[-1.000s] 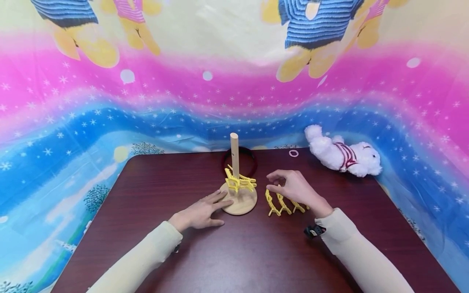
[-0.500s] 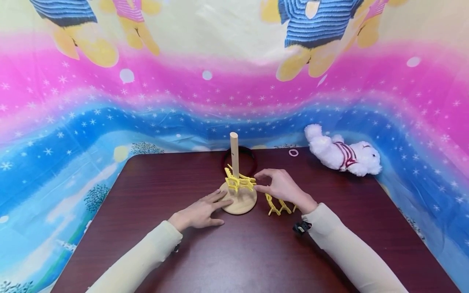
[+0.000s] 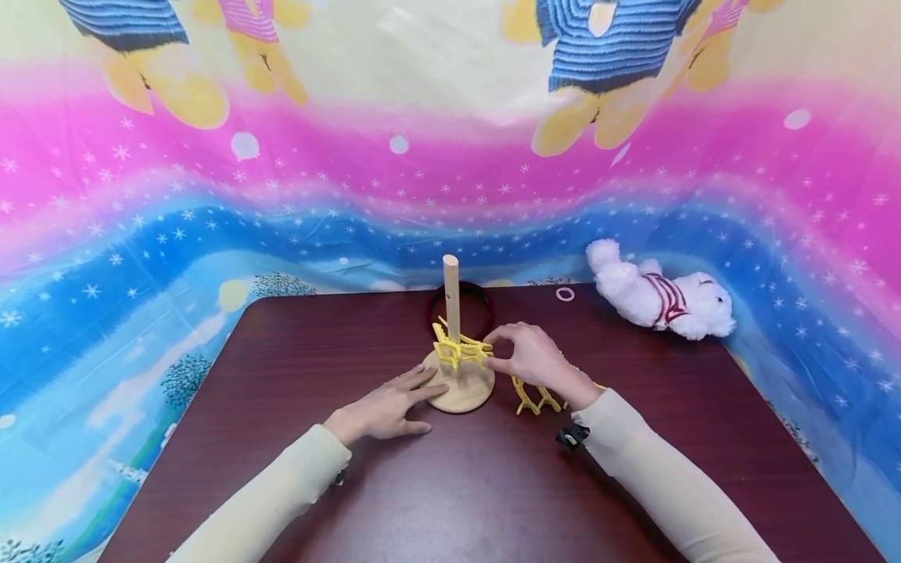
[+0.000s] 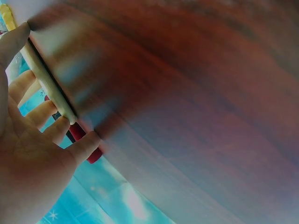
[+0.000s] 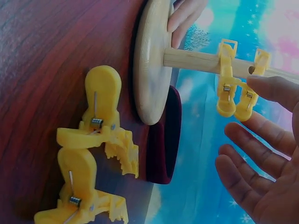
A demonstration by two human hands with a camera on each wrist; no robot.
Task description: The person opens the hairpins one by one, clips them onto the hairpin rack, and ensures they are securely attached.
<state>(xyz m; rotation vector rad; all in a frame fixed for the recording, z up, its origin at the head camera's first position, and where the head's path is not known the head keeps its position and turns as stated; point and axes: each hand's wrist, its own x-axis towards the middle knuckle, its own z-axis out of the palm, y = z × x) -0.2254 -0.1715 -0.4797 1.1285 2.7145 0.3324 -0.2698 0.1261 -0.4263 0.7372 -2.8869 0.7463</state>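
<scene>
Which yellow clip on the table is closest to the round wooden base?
The upper table clip in the right wrist view. The other table clips lie farther from the base.

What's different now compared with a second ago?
The right hand has moved left, from the loose yellow clips to the mounted clips on the wooden pole; whether it pinches one isn't clear. The left hand still rests partly on the round base, and the white plush toy hasn't moved.

No readable text, label, brand, number or sign anywhere in head or either wrist view.
</scene>
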